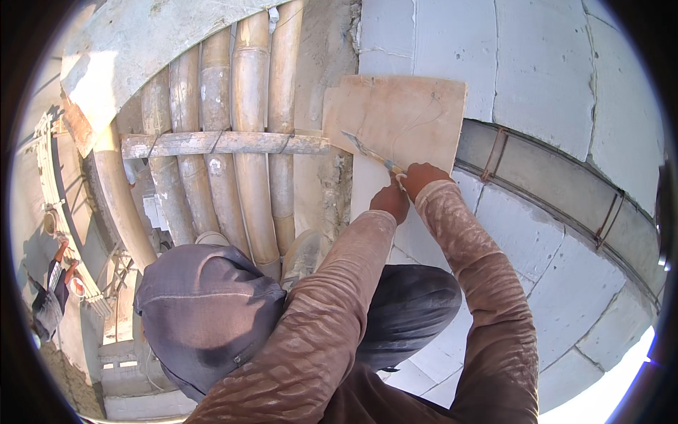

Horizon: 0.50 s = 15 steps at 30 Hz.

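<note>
Both my hands meet over the near edge of a thin tan board (395, 106), which looks like plywood. My right hand (426, 177) is closed around the handle end of a tool with a narrow, pointed metal blade (364, 147); its exact kind is unclear. The blade points away to the left and lies over the board. My left hand (392, 200) is closed just beside and below the right one, by a small pale loop at the handle. What its fingers hold is hidden. A thin curved line, a wire or a mark, crosses the board.
Pale blocks (544, 78) form the surface at right, split by a channel with rusty metal ties (494, 152). Bamboo poles (247, 92) run at left under a lashed crosspiece (226, 143), beside a drop. Another person (53, 293) is lower left; a grey sheet (141, 49) hangs above.
</note>
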Available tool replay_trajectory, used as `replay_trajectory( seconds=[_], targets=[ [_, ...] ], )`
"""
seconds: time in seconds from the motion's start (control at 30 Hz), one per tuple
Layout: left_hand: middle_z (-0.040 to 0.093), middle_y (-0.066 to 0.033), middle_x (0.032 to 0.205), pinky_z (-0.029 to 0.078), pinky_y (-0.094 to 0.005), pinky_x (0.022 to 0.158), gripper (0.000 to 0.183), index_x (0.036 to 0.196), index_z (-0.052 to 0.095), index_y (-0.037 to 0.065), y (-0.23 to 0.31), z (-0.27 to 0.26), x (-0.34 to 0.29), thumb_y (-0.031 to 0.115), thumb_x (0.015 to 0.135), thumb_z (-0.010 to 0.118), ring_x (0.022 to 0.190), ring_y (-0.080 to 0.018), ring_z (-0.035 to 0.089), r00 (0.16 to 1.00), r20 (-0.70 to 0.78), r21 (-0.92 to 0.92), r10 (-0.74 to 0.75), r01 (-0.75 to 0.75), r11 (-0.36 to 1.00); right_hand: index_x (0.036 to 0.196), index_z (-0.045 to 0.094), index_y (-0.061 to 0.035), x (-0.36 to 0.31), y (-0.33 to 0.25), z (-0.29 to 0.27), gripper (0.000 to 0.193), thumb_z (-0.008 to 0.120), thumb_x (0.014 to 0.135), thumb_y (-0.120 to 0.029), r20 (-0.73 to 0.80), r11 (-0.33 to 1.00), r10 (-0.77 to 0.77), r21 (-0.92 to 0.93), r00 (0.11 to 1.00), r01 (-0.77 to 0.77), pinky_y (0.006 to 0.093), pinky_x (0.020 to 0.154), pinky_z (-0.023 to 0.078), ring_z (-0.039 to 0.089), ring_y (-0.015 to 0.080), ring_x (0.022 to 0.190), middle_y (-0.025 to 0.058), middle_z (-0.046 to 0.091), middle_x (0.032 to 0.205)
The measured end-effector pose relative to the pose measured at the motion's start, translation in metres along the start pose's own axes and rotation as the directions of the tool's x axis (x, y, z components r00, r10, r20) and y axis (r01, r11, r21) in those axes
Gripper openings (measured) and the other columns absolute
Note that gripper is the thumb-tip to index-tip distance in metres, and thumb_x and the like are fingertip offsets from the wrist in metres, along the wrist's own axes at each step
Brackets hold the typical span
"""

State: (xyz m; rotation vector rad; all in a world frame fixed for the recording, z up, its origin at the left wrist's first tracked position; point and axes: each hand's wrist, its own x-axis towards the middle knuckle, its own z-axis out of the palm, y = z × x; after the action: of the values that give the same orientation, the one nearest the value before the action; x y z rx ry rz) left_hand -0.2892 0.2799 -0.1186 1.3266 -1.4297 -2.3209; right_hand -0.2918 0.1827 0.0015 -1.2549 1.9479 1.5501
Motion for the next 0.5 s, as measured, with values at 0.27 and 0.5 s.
replay_trajectory(
  seconds=[0.27, 0.5],
  targets=[
    [0.066, -0.0262, 0.106, 0.051, -0.0479, 0.085, 0.039, 0.118, 0.052, 0.000, -0.048, -0.026, 0.006, 0.031, 0.095, 0.051, 0.099, -0.0406, 0.065, 0.912, -0.395, -0.128, -0.108, 0.062, 0.990, 0.087, 0.060, 0.0015, 0.005, 0.036, 0.039, 0.054, 0.052, 0.098, -0.051, -0.050, 0.576, -0.164, 0.806, 0.985, 0.137, 0.0394, 0.058, 0.051, 0.062, 0.0232, 0.058, 0.0122, 0.062, 0.068],
    [0.060, -0.0151, 0.127, 0.051, -0.0429, 0.096, 0.032, 0.124, 0.049, 0.002, -0.089, -0.079, 0.040, 0.023, 0.105, 0.035, 0.108, -0.0277, 0.062, 0.954, 0.081, -0.934, -0.288, 0.173, 0.313, 0.082, 0.057, 0.0015, 0.019, 0.021, 0.039, 0.049, 0.061, 0.094, -0.045, -0.078, 0.383, -0.273, 0.906, 0.959, 0.182, 0.0368, 0.053, 0.049, 0.057, 0.0199, 0.051, 0.0084, 0.056, 0.061]
  ],
)
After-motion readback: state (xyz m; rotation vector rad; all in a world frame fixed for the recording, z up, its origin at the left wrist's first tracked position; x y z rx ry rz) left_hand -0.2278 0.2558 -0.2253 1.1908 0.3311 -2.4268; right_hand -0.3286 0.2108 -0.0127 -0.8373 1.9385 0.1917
